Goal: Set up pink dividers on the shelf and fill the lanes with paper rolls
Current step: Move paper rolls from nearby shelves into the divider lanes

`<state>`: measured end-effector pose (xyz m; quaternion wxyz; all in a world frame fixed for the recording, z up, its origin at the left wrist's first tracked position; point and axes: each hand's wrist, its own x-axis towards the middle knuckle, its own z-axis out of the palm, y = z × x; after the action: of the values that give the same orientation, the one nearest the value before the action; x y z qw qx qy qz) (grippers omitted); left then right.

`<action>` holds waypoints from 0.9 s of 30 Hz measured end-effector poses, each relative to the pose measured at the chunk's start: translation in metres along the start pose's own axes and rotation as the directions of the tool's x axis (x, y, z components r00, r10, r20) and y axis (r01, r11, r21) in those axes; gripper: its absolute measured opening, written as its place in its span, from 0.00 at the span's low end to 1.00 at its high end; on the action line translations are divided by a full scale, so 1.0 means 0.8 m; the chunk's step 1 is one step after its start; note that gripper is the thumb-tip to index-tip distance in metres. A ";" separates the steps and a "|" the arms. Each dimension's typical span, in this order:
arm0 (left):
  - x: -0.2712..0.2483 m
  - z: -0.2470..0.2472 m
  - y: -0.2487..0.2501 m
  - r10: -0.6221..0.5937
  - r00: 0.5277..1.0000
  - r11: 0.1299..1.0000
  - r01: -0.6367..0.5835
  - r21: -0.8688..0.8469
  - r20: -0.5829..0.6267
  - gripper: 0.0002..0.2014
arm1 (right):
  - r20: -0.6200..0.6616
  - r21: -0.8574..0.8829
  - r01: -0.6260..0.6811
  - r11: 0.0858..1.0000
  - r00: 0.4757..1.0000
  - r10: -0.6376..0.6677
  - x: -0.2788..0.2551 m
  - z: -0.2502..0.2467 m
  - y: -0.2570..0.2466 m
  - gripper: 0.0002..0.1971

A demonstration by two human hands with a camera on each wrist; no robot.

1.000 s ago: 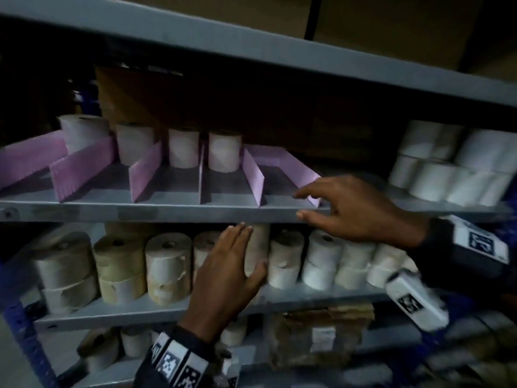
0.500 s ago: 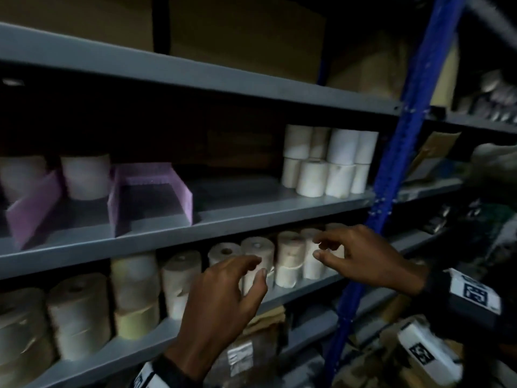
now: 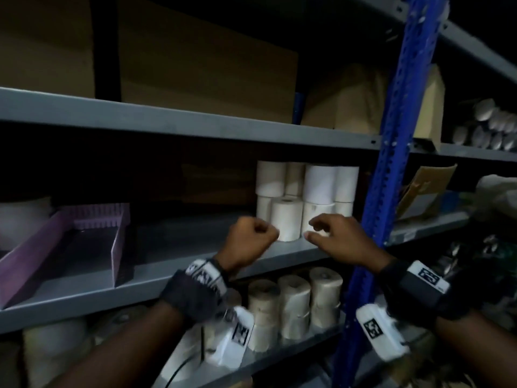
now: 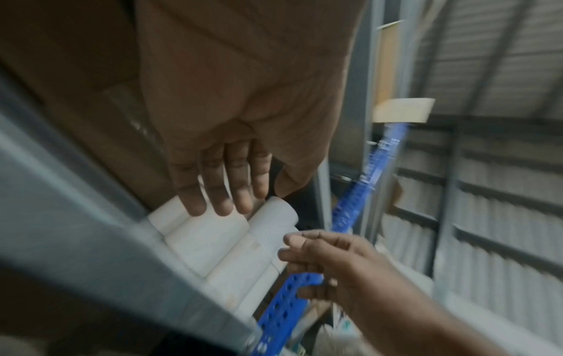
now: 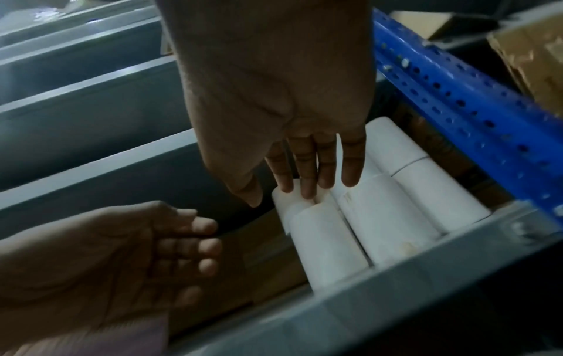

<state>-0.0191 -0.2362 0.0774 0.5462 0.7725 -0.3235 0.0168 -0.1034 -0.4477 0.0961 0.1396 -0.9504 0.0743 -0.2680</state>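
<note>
A grey metal shelf (image 3: 179, 271) runs across the scene, carried on the right by a blue perforated upright (image 3: 391, 141). Above it stands another shelf board with brown cardboard boxes (image 3: 207, 79). On the left part of the middle shelf stand the pink dividers (image 3: 58, 239), two side walls joined by a ribbed back piece, and the lane between them holds nothing. On the far right of the same shelf, just beside the upright, is a stack of white paper rolls (image 3: 305, 191), two layers high. The shelf below carries a row of beige rolls (image 3: 293, 306).

The left hand (image 3: 249, 236) is raised just left of the stack's nearest roll, its fingers (image 5: 201, 245) curled inward over the palm with nothing in them. The right hand (image 3: 333, 236) is in front of the stack's lower right rolls, thumb and fingers (image 4: 307, 250) loosely bent toward each other and holding nothing; whether it touches a roll cannot be told. Both wrists wear dark straps with white marker blocks (image 3: 377, 331).
</note>
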 end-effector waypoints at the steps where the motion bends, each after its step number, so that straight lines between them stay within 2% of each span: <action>1: 0.024 0.003 0.003 -0.066 0.997 0.992 0.069 -0.101 0.027 0.10 | -0.008 0.018 -0.024 1.000 1.000 0.024 0.020 0.003 0.003 0.22; 2: 0.045 0.005 0.005 -0.131 0.990 0.973 0.140 -0.181 0.060 0.09 | -0.008 0.037 -0.042 0.998 0.999 0.042 0.038 0.005 0.005 0.22; 4: 0.088 0.008 -0.003 -0.241 0.962 0.937 0.265 -0.227 0.129 0.10 | 0.022 0.050 -0.062 0.997 0.998 0.061 0.073 0.007 0.008 0.21; 7: 0.144 0.011 -0.033 -0.384 0.906 0.909 0.405 -0.099 0.178 0.12 | 0.091 -0.010 -0.049 0.999 0.995 0.050 0.113 0.008 0.008 0.23; 10: 0.185 0.024 -0.061 -0.474 0.837 0.868 0.496 -0.014 0.274 0.12 | 0.195 -0.115 0.026 0.993 0.981 -0.003 0.149 0.011 0.001 0.21; 13: 0.215 0.041 -0.081 -0.512 0.779 0.842 0.539 0.031 0.361 0.05 | 0.309 -0.241 0.110 0.964 0.951 -0.031 0.177 0.023 -0.007 0.21; 14: 0.222 0.046 -0.086 -0.515 0.769 0.840 0.541 0.044 0.379 0.08 | 0.334 -0.294 0.139 0.946 0.942 -0.035 0.182 0.027 -0.009 0.21; 17: 0.238 0.051 -0.092 -0.485 0.762 0.852 0.523 0.035 0.428 0.21 | 0.395 -0.411 0.197 0.890 0.919 -0.021 0.193 0.040 -0.010 0.25; 21: 0.242 0.042 -0.091 -0.449 0.747 0.871 0.488 0.054 0.491 0.21 | 0.397 -0.427 0.195 0.883 0.918 -0.011 0.199 0.049 -0.002 0.29; 24: 0.233 0.033 -0.087 -0.411 0.764 0.895 0.442 0.060 0.498 0.22 | 0.363 -0.384 0.172 0.907 0.932 -0.024 0.190 0.050 0.001 0.30; 27: 0.216 0.029 -0.084 -0.370 0.802 0.921 0.382 0.075 0.469 0.28 | 0.316 -0.321 0.183 0.929 0.946 -0.078 0.180 0.046 0.003 0.29</action>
<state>0.1446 -0.3263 0.0780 0.4517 0.7950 -0.2877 -0.2848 0.0378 -0.4726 0.1357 -0.0383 -0.9922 0.0343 -0.1135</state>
